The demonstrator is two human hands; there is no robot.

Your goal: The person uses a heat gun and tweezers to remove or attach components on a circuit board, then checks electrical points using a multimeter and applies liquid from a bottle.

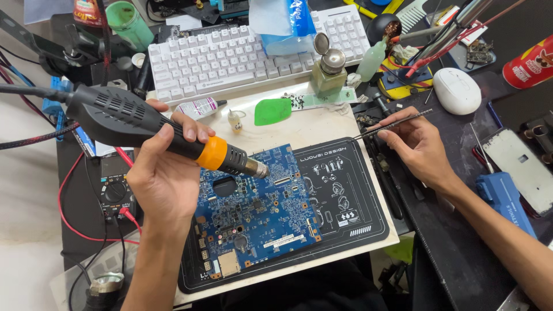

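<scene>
Centre of the desk: blue circuit board (253, 210) lies flat on a black work mat (351, 198), tilted a bit, its upper edge toward the keyboard. Left hand (164, 167) is wrapped tight around a black hot-air gun (144, 124) with an orange collar, fingers curled over the handle, thumb along the near side. Metal nozzle (257, 167) points right and slightly down, hovering over the board's upper part, just above the connector area; cannot tell if it touches. Hand itself sits at the board's upper left corner, wrist and forearm running down along the left edge.

Right hand (417, 144) is off the board, to the right, resting near the mat's upper right corner. It pinches thin metal tweezers (394, 124) between thumb and fingers, other fingers loosely curled. Tweezer tips point left toward the mat's top edge, well apart from the board.

Behind the mat: white keyboard (230, 57), green plastic pry pick (272, 111), small glass bottle with metal cap (329, 72), white mouse (457, 90) far right. Multimeter (115, 190) with red leads sits left of the board, partly under the left forearm. Blue box (507, 198) lies beside the right forearm.
</scene>
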